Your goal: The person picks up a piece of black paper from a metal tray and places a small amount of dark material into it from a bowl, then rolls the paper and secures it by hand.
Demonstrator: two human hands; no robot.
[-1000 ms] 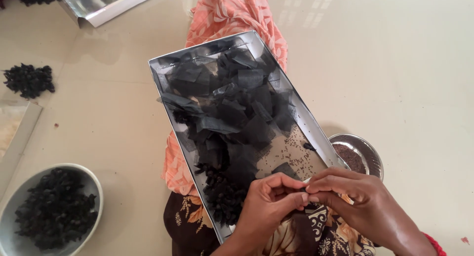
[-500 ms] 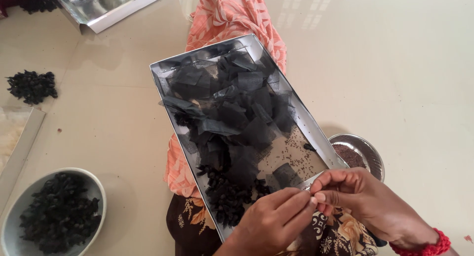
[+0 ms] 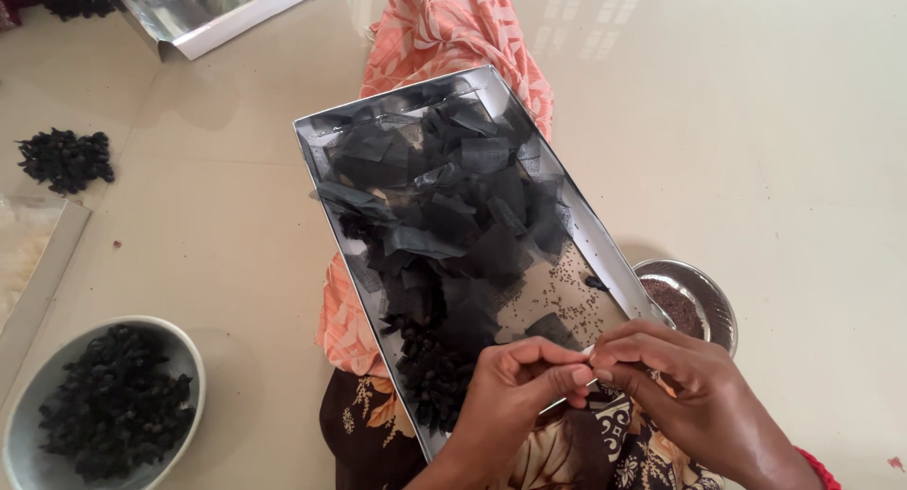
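A rectangular metal tray [image 3: 312, 145] rests on my lap, which is covered by orange floral cloth [image 3: 453, 27]. It holds several black net fabric squares [image 3: 444, 188], a heap of small black bundles [image 3: 430, 377] and scattered dark seeds [image 3: 567, 292]. My left hand [image 3: 515, 391] and my right hand [image 3: 680, 386] meet fingertip to fingertip over the tray's near right edge. They pinch something tiny between them; what it is I cannot make out.
A small steel bowl [image 3: 713, 301] of brown seeds stands just right of the tray. A grey bowl [image 3: 179, 358] of black bundles sits at lower left, a loose black pile [image 3: 66, 159] at far left. Another metal tray [image 3: 189, 8] lies at the top left.
The view has shifted a little. My hands stay joined at the tray's near edge, with the fingers working slightly against each other.
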